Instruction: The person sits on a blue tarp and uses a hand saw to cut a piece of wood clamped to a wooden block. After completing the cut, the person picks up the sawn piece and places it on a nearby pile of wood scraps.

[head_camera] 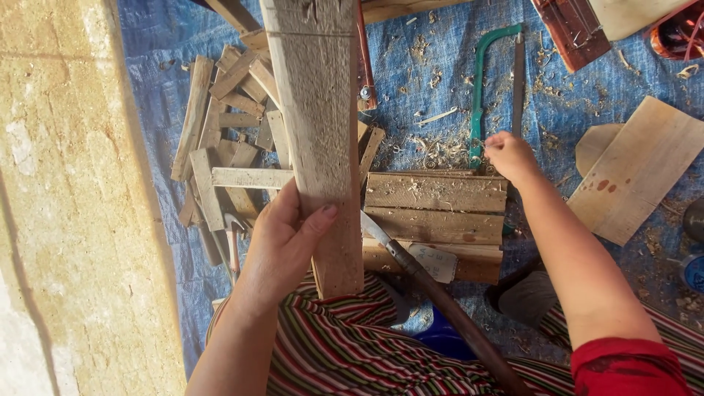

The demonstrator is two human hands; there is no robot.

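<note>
My left hand (282, 238) grips a long weathered wooden plank (317, 110) near its lower end, thumb across its face, holding it upright over my lap. My right hand (510, 155) reaches forward, fingers closed at the handle end of a green-framed hacksaw (480, 88) that lies on the blue tarp (440, 51). Whether the hand grips the saw or only touches it is unclear. Between the hands lie three flat boards (436, 213) side by side. A long blade with a dark wooden handle (433, 286) rests across them toward my striped skirt.
A heap of short wood offcuts (220, 139) lies left of the plank, with a hammer (233, 238) by it. Wood shavings litter the tarp. A plywood sheet (638, 169) lies at right, a red-brown panel (572, 26) top right. A pale concrete wall (66, 198) borders the left.
</note>
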